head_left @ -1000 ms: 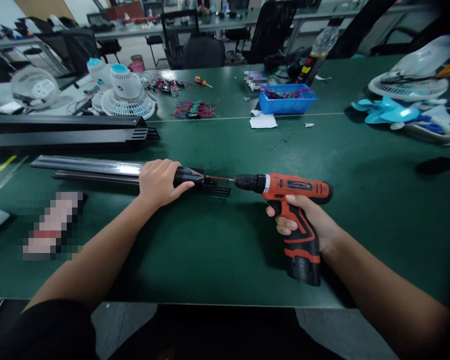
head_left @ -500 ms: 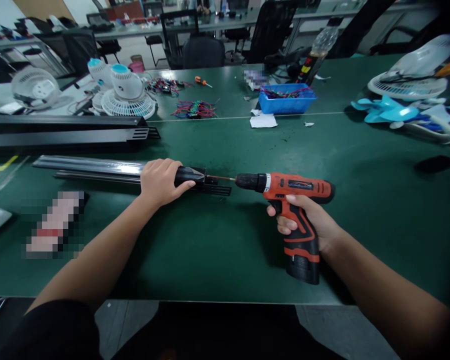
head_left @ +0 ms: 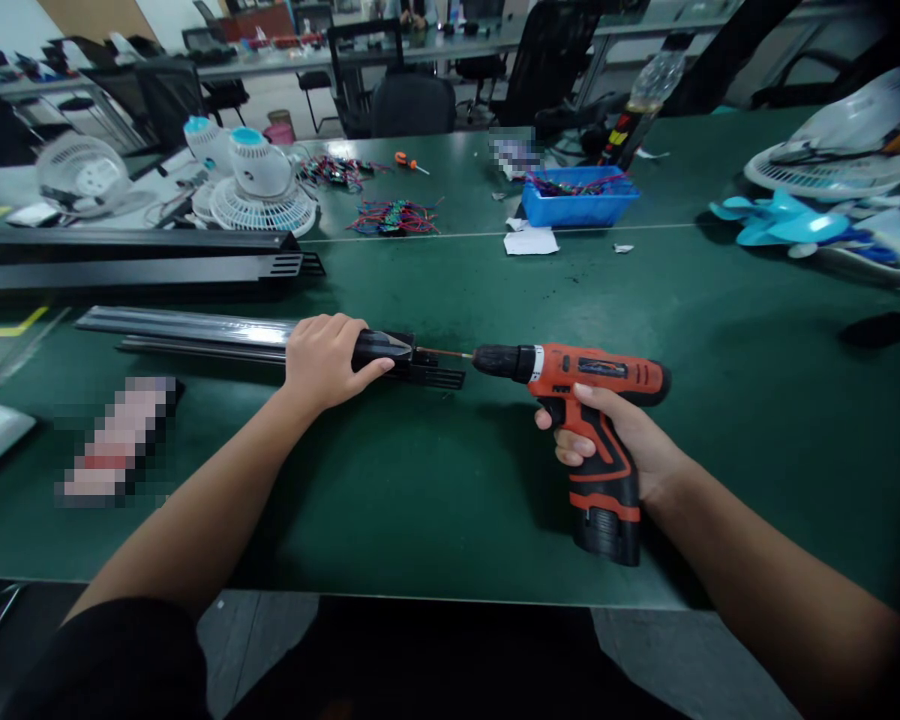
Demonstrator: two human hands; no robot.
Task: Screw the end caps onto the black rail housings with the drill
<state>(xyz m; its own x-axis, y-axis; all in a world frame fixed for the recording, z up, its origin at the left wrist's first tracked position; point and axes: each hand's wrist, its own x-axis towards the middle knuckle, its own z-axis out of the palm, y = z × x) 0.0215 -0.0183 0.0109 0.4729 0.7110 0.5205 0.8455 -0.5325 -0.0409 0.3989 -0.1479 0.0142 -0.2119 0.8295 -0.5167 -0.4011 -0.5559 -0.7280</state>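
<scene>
Viewpoint shifted; left fingers [head_left: 337, 328] clasp a bar [head_left: 217, 330], right fingers [head_left: 574, 440] a drill [head_left: 559, 368], at a green table [head_left: 435, 480], chairs [head_left: 412, 105] beyond.

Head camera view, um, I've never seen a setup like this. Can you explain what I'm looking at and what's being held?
There is no machine arm here, just a person's two bare hands. The picture comes from a camera worn on that person's head, looking forward and down. The right hand has an orange and black power drill by its handle. The drill's long, thin bit points at the end of a shiny dark bar, which the left hand holds from above; whether the bit touches is too small to tell. On the green table also lie white fan parts, a bundle of wires, a screwdriver, a blue tray and turquoise fan blades.
</scene>
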